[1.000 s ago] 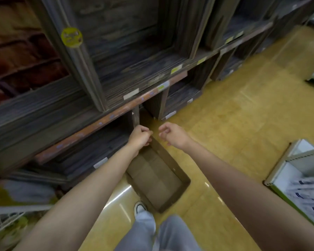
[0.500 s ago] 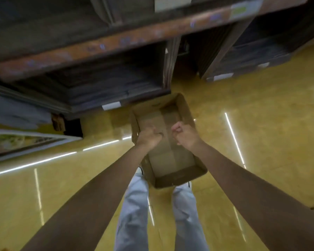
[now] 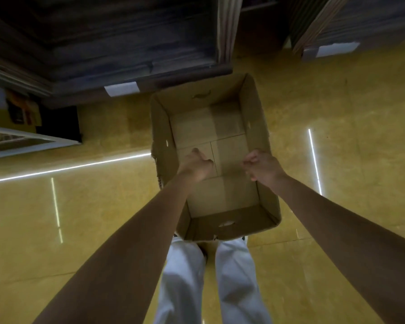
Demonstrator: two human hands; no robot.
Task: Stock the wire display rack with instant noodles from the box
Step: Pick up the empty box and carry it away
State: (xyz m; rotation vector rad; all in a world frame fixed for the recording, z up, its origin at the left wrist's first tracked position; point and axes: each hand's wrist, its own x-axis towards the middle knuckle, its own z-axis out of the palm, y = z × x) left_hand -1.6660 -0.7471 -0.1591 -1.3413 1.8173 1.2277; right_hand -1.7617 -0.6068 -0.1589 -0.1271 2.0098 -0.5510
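An open brown cardboard box (image 3: 253, 127) stands on the yellow floor between my feet and the shelving. Its inside is bare, with no noodle packs in sight. My left hand (image 3: 194, 166) hovers over the left half of the box floor, fingers curled and thumb out, holding nothing. My right hand (image 3: 262, 168) is a loose fist above the box's right wall; I cannot tell whether it touches the cardboard. At the left edge, a white frame (image 3: 28, 146) may be part of the wire rack.
Dark wooden shelving (image 3: 131, 54) runs across the top, its bottom board almost touching the box's far end. Yellow packets (image 3: 21, 111) sit at the far left. My legs in light trousers (image 3: 211, 281) stand just behind the box. Glossy floor (image 3: 337, 160) stretches to the right.
My view has tilted further down and closer to the box. Both hands have dropped lower and spread apart, from the middle of the box toward its side walls.
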